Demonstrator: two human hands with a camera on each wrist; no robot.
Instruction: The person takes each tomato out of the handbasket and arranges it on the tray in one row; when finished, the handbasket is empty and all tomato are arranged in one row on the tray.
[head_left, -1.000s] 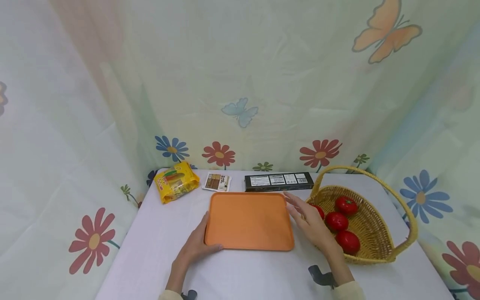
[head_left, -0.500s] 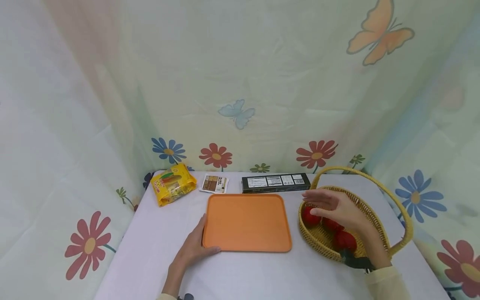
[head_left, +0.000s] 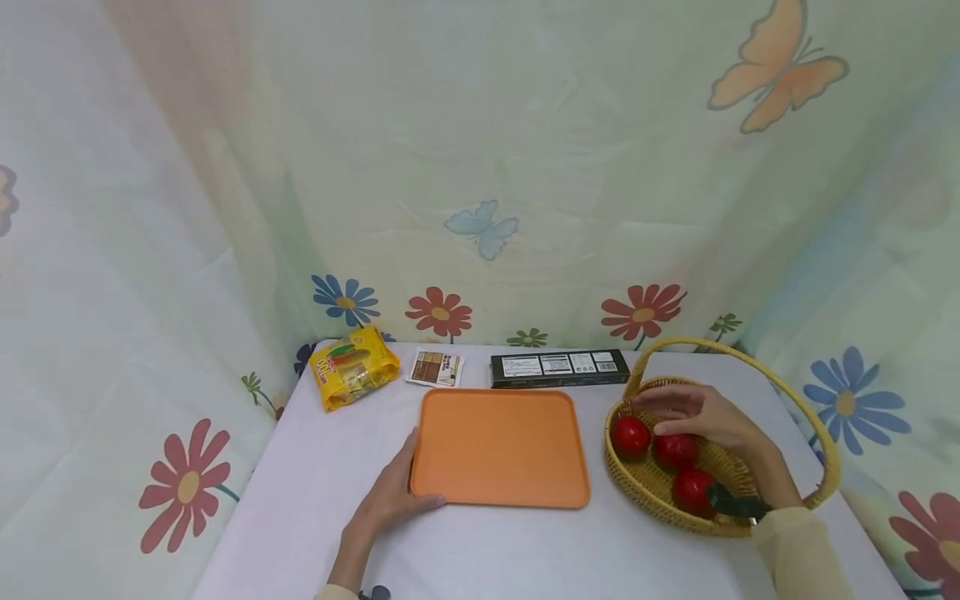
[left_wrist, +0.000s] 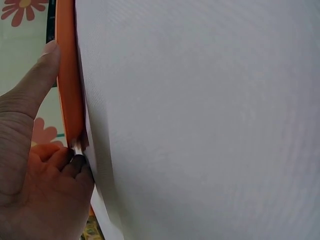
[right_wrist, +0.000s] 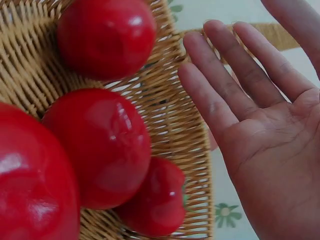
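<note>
An orange tray [head_left: 501, 448] lies on the white-covered table. My left hand [head_left: 393, 492] holds its near left corner, the thumb along the front rim and the fingers at the left side. In the left wrist view the thumb lies against the rim of the tray [left_wrist: 70, 75], with the fingertips bent at the corner. Over the wicker basket [head_left: 645, 493] on the right is my right hand [head_left: 708, 417], its fingers extended and nothing in them. Several shiny red tomatoes [right_wrist: 102, 150] sit in the basket; the right hand covers part of them in the head view.
A yellow snack packet [head_left: 354, 367] stands at the back left, beside a small flat white-and-brown sachet [head_left: 436, 367]. Behind the tray lies a long black box [head_left: 558, 369]. The basket's tall handle [head_left: 806, 408] arches over its right side. A floral curtain [head_left: 480, 150] surrounds the table.
My right hand has left the tray's right side and moved right, over the basket of tomatoes. The left hand has stayed at the tray's left corner.
</note>
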